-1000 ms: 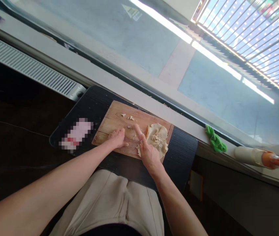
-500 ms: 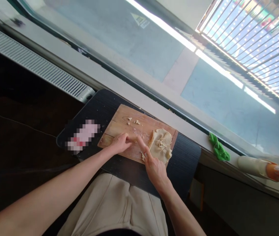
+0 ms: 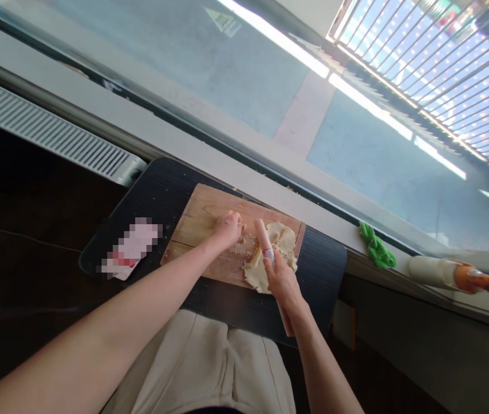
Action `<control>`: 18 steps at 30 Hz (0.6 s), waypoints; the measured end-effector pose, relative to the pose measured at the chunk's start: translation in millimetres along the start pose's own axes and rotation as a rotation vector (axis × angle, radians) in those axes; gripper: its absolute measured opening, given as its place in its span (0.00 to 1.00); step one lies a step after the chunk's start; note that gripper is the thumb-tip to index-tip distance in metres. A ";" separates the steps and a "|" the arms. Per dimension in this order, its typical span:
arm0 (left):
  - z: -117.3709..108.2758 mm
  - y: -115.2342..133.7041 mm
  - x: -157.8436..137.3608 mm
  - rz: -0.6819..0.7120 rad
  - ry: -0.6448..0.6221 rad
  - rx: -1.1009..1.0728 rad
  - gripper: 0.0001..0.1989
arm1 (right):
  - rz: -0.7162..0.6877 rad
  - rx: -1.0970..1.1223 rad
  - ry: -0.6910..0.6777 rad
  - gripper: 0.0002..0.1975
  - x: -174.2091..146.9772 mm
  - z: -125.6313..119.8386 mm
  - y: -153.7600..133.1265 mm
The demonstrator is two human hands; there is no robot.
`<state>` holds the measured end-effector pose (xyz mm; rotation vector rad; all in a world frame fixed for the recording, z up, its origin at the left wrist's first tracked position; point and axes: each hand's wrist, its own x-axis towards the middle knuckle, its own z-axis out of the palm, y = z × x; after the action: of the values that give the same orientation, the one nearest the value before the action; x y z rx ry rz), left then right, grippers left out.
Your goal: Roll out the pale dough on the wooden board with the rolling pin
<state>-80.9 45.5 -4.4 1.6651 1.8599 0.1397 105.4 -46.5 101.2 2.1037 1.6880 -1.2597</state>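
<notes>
Right hand (image 3: 282,279) grips a pale rolling pin (image 3: 266,246) over dough (image 3: 272,259) at the cutting board (image 3: 192,221)'s right edge; left hand (image 3: 227,227) — fingers curled — gathers crumbs mid-board. Best to roll lightly — press scraps in first.

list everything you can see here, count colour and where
cutting board: 1, brown wood, on the black tray
tray: 1, black, ribbed, beside the window sill
dough sheet: 1, pale beige, right end of the board
dough crumbs: several, beige, mid-board
rolling pin: 1, light, over the dough
blurred item: 1, pink-white, left on the tray
cloth: 1, green, on the sill
bottle: 1, cream with orange tip, lying on the sill
vent grille: 1, grey, left
left hand: closed, on the crumbs
right hand: grips the rolling pin
</notes>
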 end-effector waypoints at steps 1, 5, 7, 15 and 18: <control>2.4 -1.2 -5.6 0.045 -0.021 -0.003 0.07 | 0.009 0.013 0.007 0.24 0.0 0.4 2.2; 4.6 -7.4 -19.4 0.152 -0.077 -0.015 0.07 | 0.050 0.080 0.018 0.23 1.2 2.0 10.4; 7.8 -2.8 -22.5 0.174 -0.031 0.000 0.14 | 0.058 0.112 0.012 0.22 2.5 2.1 14.3; 14.1 6.2 -25.2 0.370 -0.052 0.183 0.06 | 0.019 0.159 0.026 0.22 12.2 4.3 24.9; 4.1 -12.0 -30.0 0.429 -0.096 0.155 0.10 | 0.015 0.155 0.064 0.21 18.1 6.8 25.1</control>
<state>-89.0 14.1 -2.1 2.1228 1.4521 0.0923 123.9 -46.1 75.4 2.2621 1.6457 -1.3739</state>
